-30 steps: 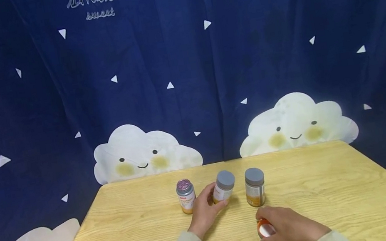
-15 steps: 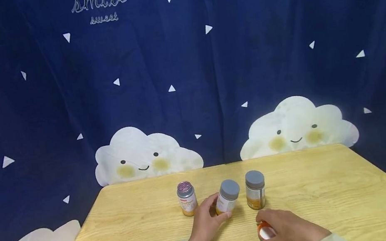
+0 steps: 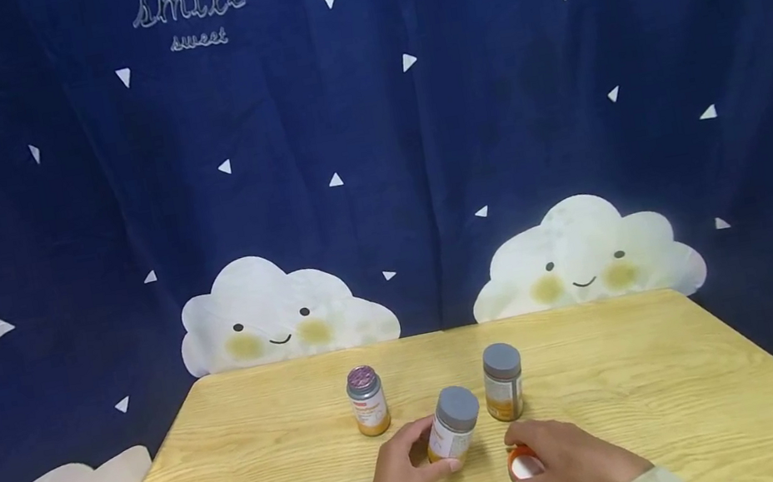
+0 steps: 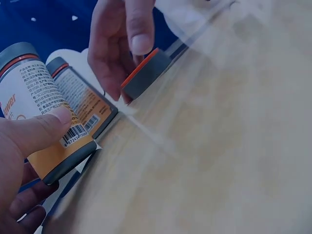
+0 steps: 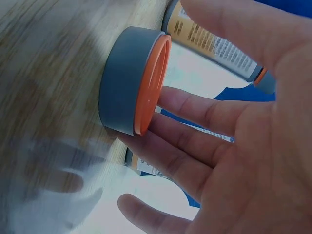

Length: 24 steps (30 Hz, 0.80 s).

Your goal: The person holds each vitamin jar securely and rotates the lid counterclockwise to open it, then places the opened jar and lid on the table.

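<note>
My left hand (image 3: 397, 475) grips a supplement bottle (image 3: 448, 440) with a grey lid, white label and orange lower part; in the left wrist view my thumb lies across its label. It leans to the right. My right hand (image 3: 569, 461) is around a loose grey lid (image 5: 122, 80), orange-rimmed, which lies on the wooden table with its inner side up. In the right wrist view the fingers reach to the lid's far side, while the thumb stands apart from it. An uncapped bottle (image 3: 369, 408) with a purplish foil top stands at the left.
A second capped bottle (image 3: 503, 382) stands upright just beyond my right hand. The wooden table (image 3: 255, 464) ends at a dark blue curtain (image 3: 366, 109) printed with white clouds and triangles.
My left hand has drawn the bottle nearer to me, away from the row of the other bottles. The right hand and the loose lid have stayed about where they were.
</note>
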{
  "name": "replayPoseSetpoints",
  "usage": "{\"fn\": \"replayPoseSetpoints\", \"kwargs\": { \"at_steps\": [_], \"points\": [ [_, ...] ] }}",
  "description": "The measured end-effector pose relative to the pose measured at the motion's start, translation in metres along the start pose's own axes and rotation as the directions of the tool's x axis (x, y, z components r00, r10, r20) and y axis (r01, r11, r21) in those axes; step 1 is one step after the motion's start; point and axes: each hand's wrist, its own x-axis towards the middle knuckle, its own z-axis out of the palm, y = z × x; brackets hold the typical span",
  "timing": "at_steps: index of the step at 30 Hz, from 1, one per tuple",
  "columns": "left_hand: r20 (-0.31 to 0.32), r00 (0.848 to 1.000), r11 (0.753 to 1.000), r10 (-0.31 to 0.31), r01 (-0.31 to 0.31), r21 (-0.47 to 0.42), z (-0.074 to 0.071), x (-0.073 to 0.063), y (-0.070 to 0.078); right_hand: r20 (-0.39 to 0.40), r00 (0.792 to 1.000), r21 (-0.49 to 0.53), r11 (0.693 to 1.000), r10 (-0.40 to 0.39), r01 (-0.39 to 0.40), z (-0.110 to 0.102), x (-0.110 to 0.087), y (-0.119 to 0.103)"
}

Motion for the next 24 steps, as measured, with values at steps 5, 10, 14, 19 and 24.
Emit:
{"fn": "replayPoseSetpoints", "kwargs": {
  "at_steps": [5, 10, 14, 19, 24],
  "points": [
    [0.043, 0.998, 0.999, -0.034, 0.035, -0.025, -0.004, -0.011, 0.005, 0.011, 1.000, 0.031, 1.000, 0.006, -0.006, -0.002, 0.000, 0.000],
    [0.074, 0.994, 0.996, -0.075, 0.078, -0.045, -0.007, -0.019, 0.009, 0.047, 0.999, 0.083, 0.996, 0.014, -0.018, -0.007, 0.001, 0.001],
    [0.118, 0.990, 0.994, -0.075, 0.083, -0.070, -0.007, -0.025, 0.011, 0.099, 0.994, 0.116, 0.991, 0.052, -0.064, -0.010, 0.001, -0.003],
    [0.153, 0.988, 0.998, -0.015, 0.024, -0.060, -0.010, -0.033, 0.011, 0.037, 0.998, 0.032, 0.998, 0.051, -0.052, -0.016, 0.002, -0.018],
    [0.175, 0.984, 0.997, -0.017, 0.031, -0.074, -0.014, -0.038, 0.013, 0.043, 0.996, 0.067, 0.994, 0.084, -0.087, -0.027, 0.005, -0.038]
  ]
}}
